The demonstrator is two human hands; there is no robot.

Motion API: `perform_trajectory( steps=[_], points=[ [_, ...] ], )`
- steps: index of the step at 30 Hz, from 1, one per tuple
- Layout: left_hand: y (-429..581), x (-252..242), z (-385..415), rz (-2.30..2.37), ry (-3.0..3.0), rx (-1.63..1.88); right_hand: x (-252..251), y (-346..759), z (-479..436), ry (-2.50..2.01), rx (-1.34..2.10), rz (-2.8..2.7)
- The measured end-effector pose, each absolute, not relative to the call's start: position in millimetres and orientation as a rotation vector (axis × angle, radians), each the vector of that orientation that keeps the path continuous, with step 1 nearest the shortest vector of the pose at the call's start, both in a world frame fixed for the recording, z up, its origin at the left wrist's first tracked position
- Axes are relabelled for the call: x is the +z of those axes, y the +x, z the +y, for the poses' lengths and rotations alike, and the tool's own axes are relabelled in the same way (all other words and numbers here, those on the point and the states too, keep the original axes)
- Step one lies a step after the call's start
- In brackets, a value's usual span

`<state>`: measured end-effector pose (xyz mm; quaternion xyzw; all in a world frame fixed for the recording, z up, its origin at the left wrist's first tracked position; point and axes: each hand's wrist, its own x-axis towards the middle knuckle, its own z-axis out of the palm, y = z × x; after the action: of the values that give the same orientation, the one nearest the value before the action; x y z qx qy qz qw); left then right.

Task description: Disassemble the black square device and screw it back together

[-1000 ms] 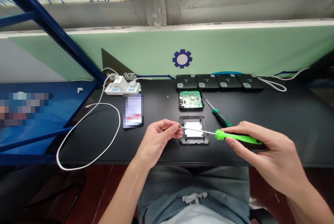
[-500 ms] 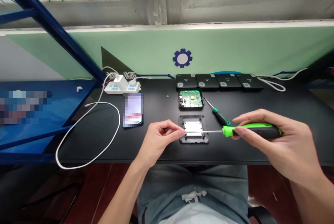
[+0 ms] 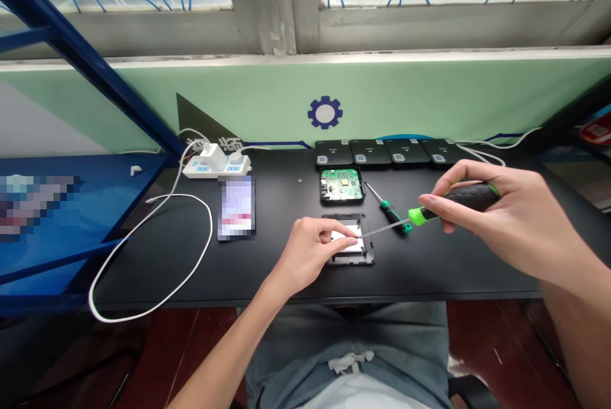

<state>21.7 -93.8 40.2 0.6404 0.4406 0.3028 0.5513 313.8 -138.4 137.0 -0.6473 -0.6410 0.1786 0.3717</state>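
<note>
A screwdriver with a black and bright green handle [image 3: 458, 200] is gripped in my right hand [image 3: 510, 212], its thin shaft slanting down to the left. My left hand [image 3: 315, 247] meets the shaft's tip with thumb and forefinger pinched; whatever is between them is too small to make out. Both hands are above a black cover [image 3: 370, 250] with a white plate inside, partly hidden by my left fingers. Behind it lies an open black case with a green circuit board [image 3: 342, 184]. A smaller green and black screwdriver [image 3: 392, 210] rests beside that case.
Several closed black boxes [image 3: 367, 153] stand in a row at the back of the black desk [image 3: 277, 205]. To the left are a phone [image 3: 237, 207], a white power strip [image 3: 217, 166] and a looped white cable [image 3: 210, 224]. A tiny part [image 3: 300, 180] lies near the middle.
My right hand has raised and tilted the screwdriver, so its shaft now slopes down toward the left. My left hand has moved right over the cover, still at the tip. The view has shifted slightly.
</note>
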Motion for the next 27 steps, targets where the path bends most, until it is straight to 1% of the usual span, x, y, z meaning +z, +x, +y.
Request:
perform_trajectory(
  steps=[4, 10, 14, 17, 24, 27],
  points=[
    [29, 32, -91, 0.982, 1.632, 0.739, 145, 318, -136, -1.655, 0.427, -1.732],
    [40, 21, -90, 0.916, 1.972, 0.829, 161, 305, -135, -1.606, 0.447, -1.963],
    [45, 17, -89, 0.920, 2.143, 0.821, 165, 294, -133, -1.573, 0.329, -2.123],
    [45, 15, -89, 0.951, 2.210, 0.799, 166, 288, -128, -1.564, 0.239, -2.238],
    [46, 11, -92, 1.005, 2.253, 0.777, 171, 275, -120, -1.582, 0.226, -2.361],
    [46, 9, -92, 1.022, 2.243, 0.786, 172, 271, -117, -1.600, 0.153, -2.403]
  ],
)
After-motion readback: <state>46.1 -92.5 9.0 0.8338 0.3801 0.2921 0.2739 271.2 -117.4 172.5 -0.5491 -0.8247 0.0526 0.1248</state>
